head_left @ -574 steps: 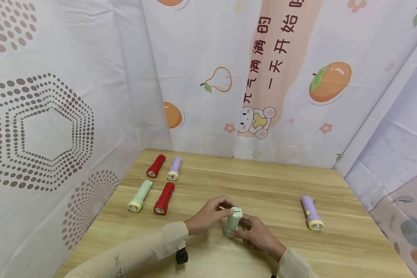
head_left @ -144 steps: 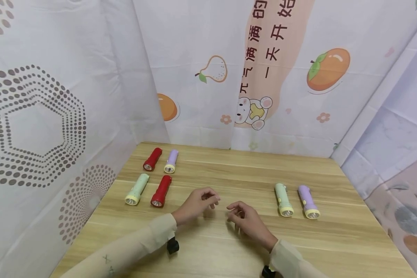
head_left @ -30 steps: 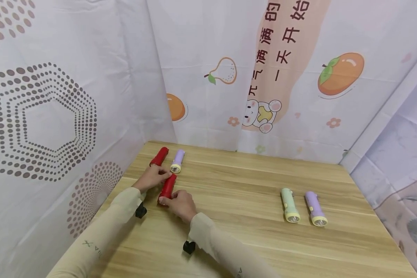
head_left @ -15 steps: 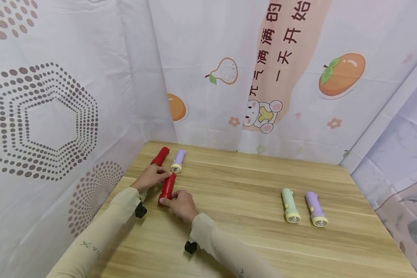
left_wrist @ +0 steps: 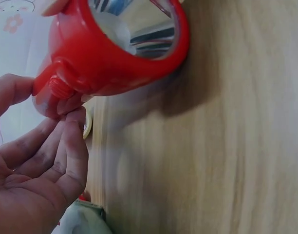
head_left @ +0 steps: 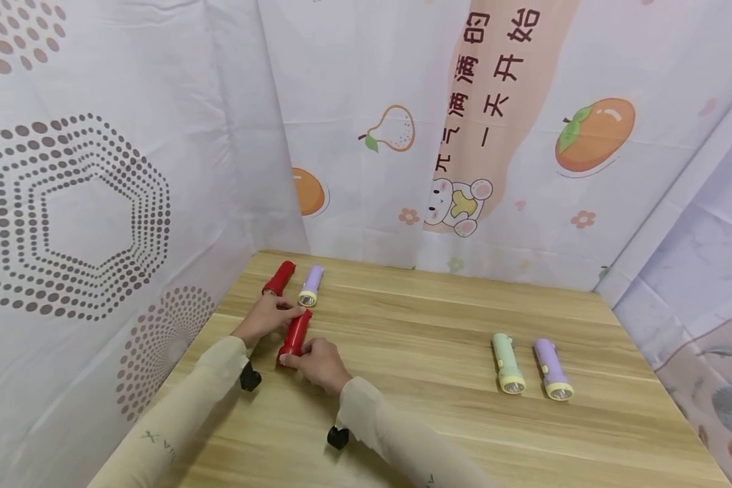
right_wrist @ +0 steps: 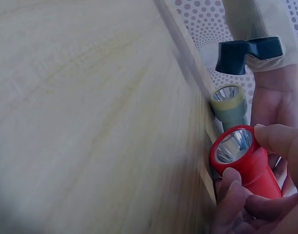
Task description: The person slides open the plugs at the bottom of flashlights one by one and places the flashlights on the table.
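At the wooden table [head_left: 415, 325], left of the frame's centre, my left hand [head_left: 266, 318] and right hand [head_left: 322, 366] pinch opposite ends of the nearer red flashlight [head_left: 297, 331], a grasping step, I judge, that next calls for an even lift.

From here I see a table [head_left: 415, 352], a dotted curtain [head_left: 88, 217] at its left, a fruit-print curtain [head_left: 348, 74] behind.
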A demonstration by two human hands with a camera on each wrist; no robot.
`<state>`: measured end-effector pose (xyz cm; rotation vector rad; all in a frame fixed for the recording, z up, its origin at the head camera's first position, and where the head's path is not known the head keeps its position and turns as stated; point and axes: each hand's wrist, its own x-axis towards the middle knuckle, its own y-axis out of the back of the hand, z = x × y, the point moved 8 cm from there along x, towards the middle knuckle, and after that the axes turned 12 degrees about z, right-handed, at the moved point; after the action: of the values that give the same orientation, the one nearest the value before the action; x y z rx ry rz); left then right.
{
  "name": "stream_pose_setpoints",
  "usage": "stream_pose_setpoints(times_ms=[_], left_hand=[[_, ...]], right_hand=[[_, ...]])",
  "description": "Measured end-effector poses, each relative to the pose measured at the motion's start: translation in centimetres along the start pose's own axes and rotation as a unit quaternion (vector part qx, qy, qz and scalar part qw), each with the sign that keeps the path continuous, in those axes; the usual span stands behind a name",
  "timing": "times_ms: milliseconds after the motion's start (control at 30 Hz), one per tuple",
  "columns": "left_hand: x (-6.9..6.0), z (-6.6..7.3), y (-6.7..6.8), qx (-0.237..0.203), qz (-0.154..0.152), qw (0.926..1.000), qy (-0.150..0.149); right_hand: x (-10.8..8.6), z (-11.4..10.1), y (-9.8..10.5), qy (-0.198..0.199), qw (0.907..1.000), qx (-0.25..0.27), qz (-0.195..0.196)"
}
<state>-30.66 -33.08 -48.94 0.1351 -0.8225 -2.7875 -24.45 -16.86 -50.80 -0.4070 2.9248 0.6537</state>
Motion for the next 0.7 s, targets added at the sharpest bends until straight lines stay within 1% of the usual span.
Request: stream_pose_setpoints(times_ms=[133,267,400,500,633,700], left_hand=[[-0.2,0.4,-0.4,-0.019,0.002,0.9998,-0.001],[-0.5,0.9,-0.5,-0.042,0.009,0.9991,0.01],[-0.8,1.6,-0.9,-0.055,0.01,0.9984,0.006],[-1.1,2.0,-1.4,-0.064,0.011,0.9979,0.001],[-1.6,2.4,-2.2,-0.083,0.011,0.9965,0.007],[-1.8,2.6,-2.7,-0.089,0.007,0.9959,0.008]], right_hand=[[-0.3,0.1,0.7,0.008,0.9999,-0.004,-0.009],[-0.4,0.1,1.5,0.013,0.9997,-0.001,-0.021],[-0.8,0.1,2.5,0.019,0.9995,-0.001,-0.026],[-1.0,0.1,3.3,0.032,0.9991,-0.01,-0.026],[-1.5,0.1,4.4,0.043,0.9987,-0.016,-0.024],[-1.8,0.2,5.0,0.047,0.9985,-0.018,-0.024]])
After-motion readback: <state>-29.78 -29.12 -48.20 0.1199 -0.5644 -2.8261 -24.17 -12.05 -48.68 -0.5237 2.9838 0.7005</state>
